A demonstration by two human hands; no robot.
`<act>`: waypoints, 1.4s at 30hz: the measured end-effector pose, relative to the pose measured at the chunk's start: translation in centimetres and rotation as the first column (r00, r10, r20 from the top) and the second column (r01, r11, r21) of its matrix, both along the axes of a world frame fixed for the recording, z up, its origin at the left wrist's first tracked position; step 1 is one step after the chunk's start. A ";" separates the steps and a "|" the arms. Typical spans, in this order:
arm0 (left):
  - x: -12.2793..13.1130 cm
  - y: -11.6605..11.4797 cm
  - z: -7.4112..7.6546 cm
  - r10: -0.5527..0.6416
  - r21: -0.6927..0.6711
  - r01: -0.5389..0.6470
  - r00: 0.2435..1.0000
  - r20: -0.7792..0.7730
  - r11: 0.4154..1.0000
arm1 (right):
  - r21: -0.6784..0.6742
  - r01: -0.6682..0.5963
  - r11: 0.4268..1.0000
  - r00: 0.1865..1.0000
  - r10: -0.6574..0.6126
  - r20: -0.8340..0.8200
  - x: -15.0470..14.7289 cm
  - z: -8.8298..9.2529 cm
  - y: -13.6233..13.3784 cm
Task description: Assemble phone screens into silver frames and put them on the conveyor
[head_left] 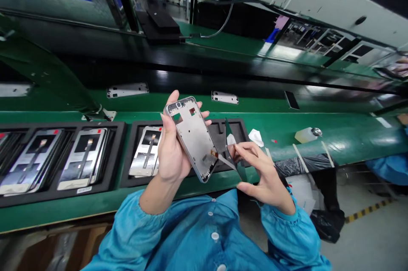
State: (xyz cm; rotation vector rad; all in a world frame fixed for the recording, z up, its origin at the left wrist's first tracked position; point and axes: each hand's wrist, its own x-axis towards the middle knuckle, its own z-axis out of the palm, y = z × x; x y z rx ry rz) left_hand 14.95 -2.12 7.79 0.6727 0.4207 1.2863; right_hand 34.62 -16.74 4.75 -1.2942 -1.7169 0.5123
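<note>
My left hand [175,152] grips a silver phone frame [197,135] by its long edges, tilted over the bench, its flat metal inside facing me. In my right hand [259,173] is a thin dark phone screen [233,160], pinched at its edge and seen nearly edge-on. A ribbon cable [228,163] runs from the screen to the lower end of the frame. Behind the frame and my hands lies a black foam tray [245,124], partly hidden. Several phone screens [146,149] with ribbon cables stand in its left part.
At left, another foam tray [119,135] holds stacked screens. Beyond the bench edge, more frames [225,97] and a dark phone part [291,100] lie along the line. To the right are white paper scraps [256,138] and a bottle of yellowish liquid [307,135].
</note>
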 end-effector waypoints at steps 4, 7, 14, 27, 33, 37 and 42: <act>-0.7 0.4 0.0 -0.010 0.034 0.009 1.000 0.028 0.999 | -0.019 -0.034 0.999 0.996 0.036 0.085 0.1 -0.3 0.1; -0.9 0.7 -0.1 -0.011 0.050 0.010 0.999 0.031 0.999 | -0.038 -0.056 0.998 0.992 0.060 0.113 0.2 -0.4 0.1; -1.0 1.1 -0.6 -0.115 0.153 0.108 0.993 0.039 0.982 | -0.023 -0.035 0.999 0.994 0.037 0.105 -0.1 -0.7 0.3; -1.6 2.7 -2.8 -0.028 0.503 0.162 0.964 -0.263 0.849 | 0.005 0.073 0.997 0.956 -0.069 -0.285 -4.6 -2.8 4.2; -2.0 2.7 -3.1 -0.057 0.496 0.194 0.959 -0.279 0.846 | 0.108 0.061 0.992 0.988 -0.045 -0.145 -4.4 -3.3 4.6; -1.9 2.7 -3.1 -0.097 0.517 0.208 0.967 -0.234 0.830 | 0.145 0.061 0.988 0.995 -0.049 -0.087 -4.4 -3.3 4.8; -1.7 2.8 -3.4 -0.096 0.540 0.217 0.965 -0.243 0.813 | 0.160 0.046 0.986 0.997 -0.034 -0.076 -4.0 -3.8 4.9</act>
